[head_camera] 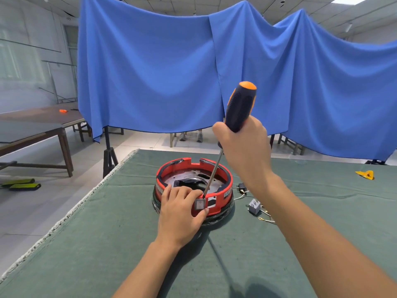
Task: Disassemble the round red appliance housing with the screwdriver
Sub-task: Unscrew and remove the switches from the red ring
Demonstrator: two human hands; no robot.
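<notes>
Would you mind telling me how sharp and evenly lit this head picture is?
Head view: wide-angle bending bows the table edges; soft overhead light casts a faint shadow beneath the left hand; the screwdriver and red housing look sharp.

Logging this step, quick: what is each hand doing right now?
Left hand: grips the near rim of the red housing, thumb by the switch.
Right hand: closed round the screwdriver handle, tip down near the switch.
</notes>
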